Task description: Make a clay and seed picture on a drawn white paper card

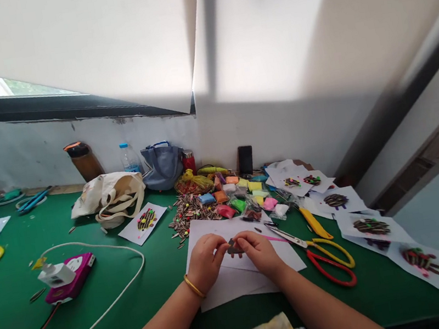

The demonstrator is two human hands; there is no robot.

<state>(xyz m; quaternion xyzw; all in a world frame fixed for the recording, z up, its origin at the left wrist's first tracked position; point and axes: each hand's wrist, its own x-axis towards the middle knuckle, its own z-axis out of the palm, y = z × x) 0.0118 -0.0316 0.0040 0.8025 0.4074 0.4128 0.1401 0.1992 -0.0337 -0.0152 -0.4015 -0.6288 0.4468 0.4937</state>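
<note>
Both hands meet above white paper sheets (218, 287) on a green table. Between them is a small dark grey-brown piece (234, 248), too small to make out well. My left hand (207, 261), with a gold bangle at the wrist, pinches at its left side. My right hand (259, 251) has thumb and fingers closed on its right side. Behind the paper lies a heap of striped seeds (194, 213), beside small bags of coloured clay (227, 210). Scissors with red and yellow handles (330, 258) rest at the right of the paper.
Cards with seed designs (371, 226) line the right edge; another card (144, 224) lies left of the seeds. A purple power strip (70, 279) with a white charger and cable is at left. Bags (162, 165), bottles (85, 162) and a phone (245, 160) stand along the wall.
</note>
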